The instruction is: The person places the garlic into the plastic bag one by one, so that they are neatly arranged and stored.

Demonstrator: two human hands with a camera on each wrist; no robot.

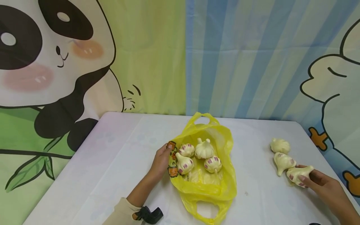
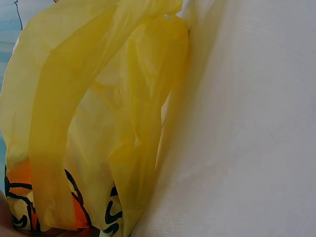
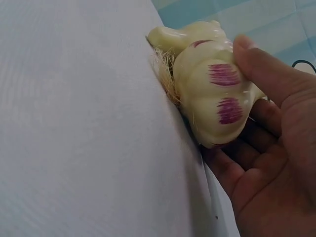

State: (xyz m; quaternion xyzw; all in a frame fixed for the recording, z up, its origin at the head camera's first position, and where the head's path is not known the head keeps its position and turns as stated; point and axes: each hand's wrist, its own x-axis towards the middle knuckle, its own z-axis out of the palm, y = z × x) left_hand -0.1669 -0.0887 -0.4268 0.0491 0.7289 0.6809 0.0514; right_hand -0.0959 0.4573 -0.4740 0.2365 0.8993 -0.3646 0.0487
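A yellow plastic bag (image 1: 232, 175) lies wide open on the table, with several garlic bulbs (image 1: 204, 149) inside. My left hand (image 1: 162, 159) grips the bag's left rim beside its orange print. In the left wrist view the bag's yellow film (image 2: 133, 108) fills the left half, and the hand barely shows at the lower left corner. Off to the right, my right hand (image 1: 327, 184) holds a purple-streaked garlic bulb (image 1: 298, 175) between thumb and fingers. The right wrist view shows this bulb (image 3: 212, 94) close over the white cloth, its dry roots facing the cloth.
Two more garlic bulbs, one streaked (image 1: 284, 162) and one plain (image 1: 280, 146), lie just behind the held one. A white cloth covers the table (image 1: 123, 156). Behind it hangs a curtain (image 1: 152, 56) with a cartoon panda and blue stripes.
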